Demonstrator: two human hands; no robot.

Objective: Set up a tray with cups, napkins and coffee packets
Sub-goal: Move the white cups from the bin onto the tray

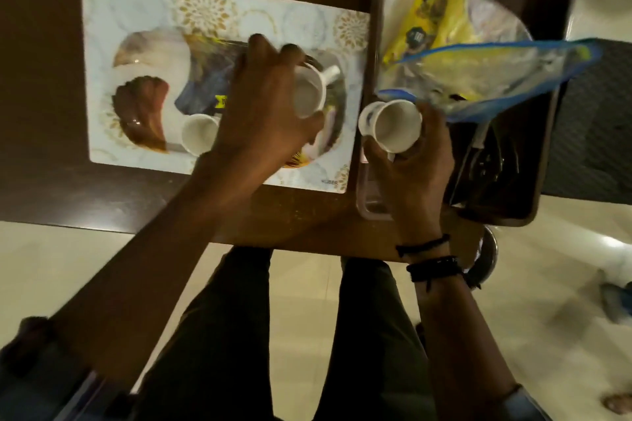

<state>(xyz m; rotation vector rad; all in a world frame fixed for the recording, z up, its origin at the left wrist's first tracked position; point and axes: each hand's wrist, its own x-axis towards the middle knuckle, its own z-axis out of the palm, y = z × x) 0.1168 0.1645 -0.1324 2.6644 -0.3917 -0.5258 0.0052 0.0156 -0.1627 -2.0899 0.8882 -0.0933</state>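
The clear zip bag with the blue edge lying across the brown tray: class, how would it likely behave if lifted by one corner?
The zip bag would probably sag, since its thin plastic looks crumpled. It likely feels light, seeming nearly empty. It may drag the yellow packets beneath.

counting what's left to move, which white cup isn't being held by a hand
The small white cup at the near edge of the plate. It stands free by the left wrist, while the left hand and right hand each grip another cup.
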